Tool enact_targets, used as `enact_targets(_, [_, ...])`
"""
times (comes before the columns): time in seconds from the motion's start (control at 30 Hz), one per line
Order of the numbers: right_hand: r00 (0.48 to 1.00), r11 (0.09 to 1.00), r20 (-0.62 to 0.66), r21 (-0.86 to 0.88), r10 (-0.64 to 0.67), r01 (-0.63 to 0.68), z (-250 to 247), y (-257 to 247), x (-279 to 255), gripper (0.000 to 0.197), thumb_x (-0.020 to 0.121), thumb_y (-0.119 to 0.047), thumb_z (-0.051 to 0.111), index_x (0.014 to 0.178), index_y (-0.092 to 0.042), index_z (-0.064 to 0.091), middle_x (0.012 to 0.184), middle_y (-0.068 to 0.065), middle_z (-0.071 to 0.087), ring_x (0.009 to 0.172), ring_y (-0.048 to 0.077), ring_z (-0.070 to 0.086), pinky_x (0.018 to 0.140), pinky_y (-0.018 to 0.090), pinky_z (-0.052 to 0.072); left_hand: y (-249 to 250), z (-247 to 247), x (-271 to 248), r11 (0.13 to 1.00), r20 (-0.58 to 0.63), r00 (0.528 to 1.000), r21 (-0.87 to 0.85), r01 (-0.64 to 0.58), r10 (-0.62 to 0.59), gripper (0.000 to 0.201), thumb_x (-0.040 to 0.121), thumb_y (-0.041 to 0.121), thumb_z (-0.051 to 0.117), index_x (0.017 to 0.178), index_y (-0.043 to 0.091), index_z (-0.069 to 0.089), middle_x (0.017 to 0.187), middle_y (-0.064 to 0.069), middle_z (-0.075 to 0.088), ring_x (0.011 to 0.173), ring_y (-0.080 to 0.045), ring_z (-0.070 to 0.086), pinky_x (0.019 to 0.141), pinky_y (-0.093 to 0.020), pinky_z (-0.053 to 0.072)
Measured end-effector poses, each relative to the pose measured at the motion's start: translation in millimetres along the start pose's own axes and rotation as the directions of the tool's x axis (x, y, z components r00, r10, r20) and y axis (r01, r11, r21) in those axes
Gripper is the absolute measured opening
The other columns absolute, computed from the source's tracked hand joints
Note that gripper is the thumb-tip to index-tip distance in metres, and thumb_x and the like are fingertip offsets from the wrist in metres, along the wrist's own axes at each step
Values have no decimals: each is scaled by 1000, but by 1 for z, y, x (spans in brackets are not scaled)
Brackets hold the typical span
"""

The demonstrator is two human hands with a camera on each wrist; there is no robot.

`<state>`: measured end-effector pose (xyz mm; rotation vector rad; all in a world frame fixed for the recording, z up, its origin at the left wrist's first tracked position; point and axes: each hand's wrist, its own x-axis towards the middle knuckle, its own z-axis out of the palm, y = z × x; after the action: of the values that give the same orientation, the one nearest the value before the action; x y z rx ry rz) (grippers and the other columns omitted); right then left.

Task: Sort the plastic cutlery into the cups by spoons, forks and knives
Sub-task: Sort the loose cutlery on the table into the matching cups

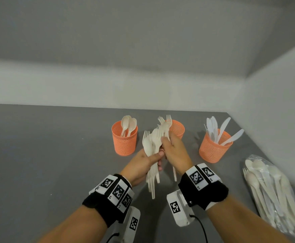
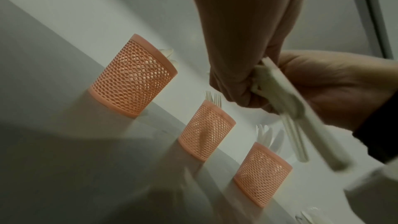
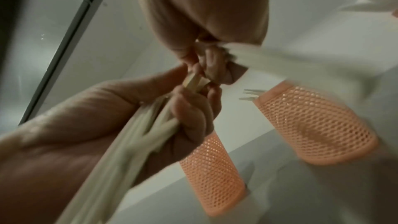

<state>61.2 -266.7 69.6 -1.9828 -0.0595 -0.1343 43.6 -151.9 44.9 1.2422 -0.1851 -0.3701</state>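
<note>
Left to right on the desk [image 1: 55,155]: spoon cup [image 1: 124,139], fork cup [image 1: 177,128], knife cup [image 1: 214,148], bagged cutlery [image 1: 272,193]. Above the desk, before the fork cup, the left hand [image 1: 141,165] gripped a cutlery bundle [image 1: 152,151] by the handles. The right hand [image 1: 175,151], touching it, pinched pieces near the bundle's top.

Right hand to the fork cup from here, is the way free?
Probably yes. The right hand pinches a fork from the bundle gripped by the left hand, right in front of the middle fork cup. Nothing stands between, and the cup's mouth looks open.
</note>
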Motion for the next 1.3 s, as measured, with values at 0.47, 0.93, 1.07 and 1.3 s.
enact_targets(0.47, [998,956,-2,287,66,-62,-1,-18,14,37,83,-50,59,72,-17,46,48,-10,47,38,4,42,40,18,35,-6,-9,0,962,-180,983,273,16,34,9,97,13,45,98,9,53,66,-8,43,42,-9,41,46,-23,42])
enact_targets(0.93, [991,983,-119,165,-59,78,6,-46,23,23,98,-29,41,82,-15,50,67,-3,50,62,10,50,61,18,44,-15,-22,9,751,-222,909,647,-132,352,16,91,10,51,93,26,50,101,-7,59,89,-16,51,70,-16,38])
enact_targets(1.07, [970,832,-233,550,77,66,-23,-51,43,20,101,-29,32,93,-19,47,87,4,59,76,18,63,75,35,55,-15,-29,8,746,-178,942,658,-102,286,7,93,11,50,97,12,56,92,-9,58,83,-16,48,65,-12,36])
enact_targets(1.3, [833,779,-547,558,86,286,-64,-29,82,19,102,-27,27,89,-29,41,74,4,56,59,12,57,62,24,51,-6,-33,8,825,-251,938,561,-62,241,37,96,15,45,133,19,44,110,-26,59,111,-44,51,83,-47,46])
